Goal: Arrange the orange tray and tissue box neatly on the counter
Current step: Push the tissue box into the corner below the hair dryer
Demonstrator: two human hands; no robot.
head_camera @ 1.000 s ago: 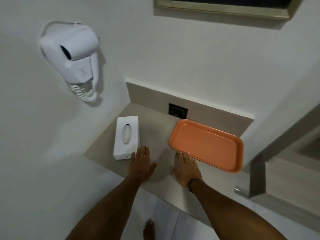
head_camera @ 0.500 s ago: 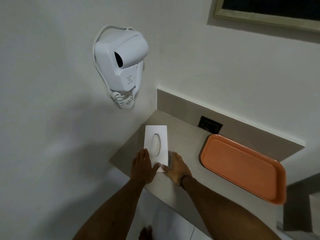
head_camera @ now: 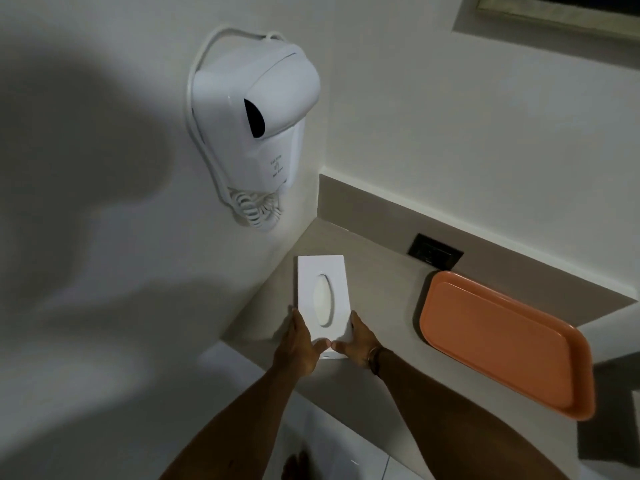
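Head view, looking down and forward. Nearest: a bare foot [head_camera: 294, 465] on the pale floor tiles [head_camera: 363, 459], below the front edge of the tabletop [head_camera: 381, 306]. Both forearms reach up from the bottom of the frame.

Left hand [head_camera: 299, 344] and right hand [head_camera: 358, 341] flank the near end of the tissue box [head_camera: 320, 289]. Each grip is clamped on the box: fingers along the long sides, thumbs on its top face, the two thumb tips almost meeting at the near end. A dark band sits on the right wrist.

Tissue box: white, flat on the tabletop at the left end, close to the left wall [head_camera: 104, 237]. Long axis runs from the front edge toward the back, nearly parallel to that wall. Oval slot on top lies along the same axis. Near end is at the front edge, partly covered by the thumbs. Only a thin strip of tabletop shows between box and wall on the left.

Bare tabletop lies between the box and the orange tray [head_camera: 498, 348]; the two are well apart. Tray lies flat, empty, long axis running diagonally from back-left to near-right. Its far left corner is near the backsplash, just below a dark wall socket [head_camera: 434, 255]. Its near right corner reaches the front edge.

Farther: bare tabletop behind the box up to the corner. A white wall-mounted hair dryer [head_camera: 256, 109] with coiled cord hangs above the corner.
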